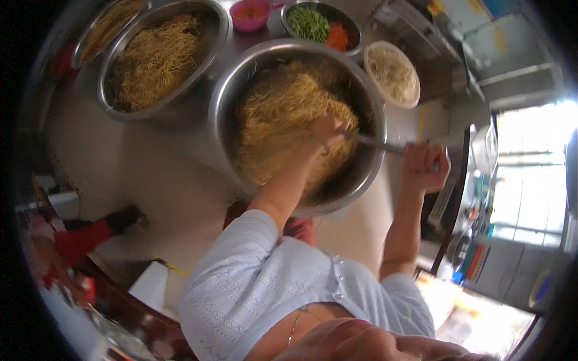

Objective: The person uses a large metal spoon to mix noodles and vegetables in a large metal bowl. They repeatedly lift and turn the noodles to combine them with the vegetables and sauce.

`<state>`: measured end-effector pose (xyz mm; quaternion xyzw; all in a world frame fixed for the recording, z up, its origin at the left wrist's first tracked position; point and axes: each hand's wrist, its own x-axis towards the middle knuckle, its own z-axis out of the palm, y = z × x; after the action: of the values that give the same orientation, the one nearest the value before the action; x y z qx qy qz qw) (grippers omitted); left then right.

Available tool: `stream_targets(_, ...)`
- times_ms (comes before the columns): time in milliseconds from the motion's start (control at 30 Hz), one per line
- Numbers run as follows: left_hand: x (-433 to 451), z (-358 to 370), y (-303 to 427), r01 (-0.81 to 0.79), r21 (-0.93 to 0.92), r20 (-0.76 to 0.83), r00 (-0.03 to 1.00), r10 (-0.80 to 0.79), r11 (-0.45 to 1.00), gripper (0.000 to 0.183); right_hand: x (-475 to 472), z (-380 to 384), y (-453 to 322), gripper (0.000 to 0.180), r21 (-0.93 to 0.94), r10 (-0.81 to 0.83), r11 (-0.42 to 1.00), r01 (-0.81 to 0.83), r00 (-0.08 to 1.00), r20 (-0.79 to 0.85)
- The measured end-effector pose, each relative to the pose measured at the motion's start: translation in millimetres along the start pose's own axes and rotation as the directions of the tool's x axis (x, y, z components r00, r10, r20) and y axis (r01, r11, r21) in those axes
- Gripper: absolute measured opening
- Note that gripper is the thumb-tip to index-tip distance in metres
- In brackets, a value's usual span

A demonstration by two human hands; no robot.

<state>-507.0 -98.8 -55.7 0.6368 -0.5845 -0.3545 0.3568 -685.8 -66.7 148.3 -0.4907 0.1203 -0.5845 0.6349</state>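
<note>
A large stainless steel basin (228,131) of thin yellow noodles (289,108) lies in front of me. My left hand (329,128) is low over the noodles, closed around the inner part of a long grey utensil handle (381,144). Further out, beyond the basin's right rim, my right hand (424,167) grips the handle's other end. The handle slants across that rim. What the utensil's working end looks like cannot be told, as the left hand and noodles hide it.
Beyond stand another noodle basin (212,27), a pink dipper (246,26) of orange liquid, and a metal bowl (354,29) with cut greens (309,25) and orange shreds (337,37). At right is a pale basket (412,101) of whitish strands. Another person's red-clad leg (86,241) shows at left.
</note>
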Motion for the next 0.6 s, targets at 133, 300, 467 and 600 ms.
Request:
stream_targets(133,-10.9,25.4,5.8,-0.075,0.139,-0.213,0.972,0.104,0.987,0.049,-4.8,-27.0,-24.6,0.033,-0.011,0.071,0.997,-0.071,0.996,-0.052)
stream_targets(300,-46.8,-10.2,152.3,-0.285,0.238,-0.716,0.595,0.366,0.929,0.048,29.9,-19.0,-127.9,0.033,-0.094,-0.179,0.969,0.228,0.912,0.370)
stream_targets(467,-100.2,4.8,148.3,-0.022,0.262,-0.815,0.530,0.234,0.965,0.048,6.7,-18.1,-108.2,0.040,-0.045,-0.015,0.999,0.025,0.978,0.207)
stream_targets(600,-125.1,44.2,17.7,0.263,0.130,-0.602,0.787,-0.135,0.956,0.051,-62.9,-20.9,-12.4,0.037,0.119,0.031,0.987,-0.105,0.863,0.504)
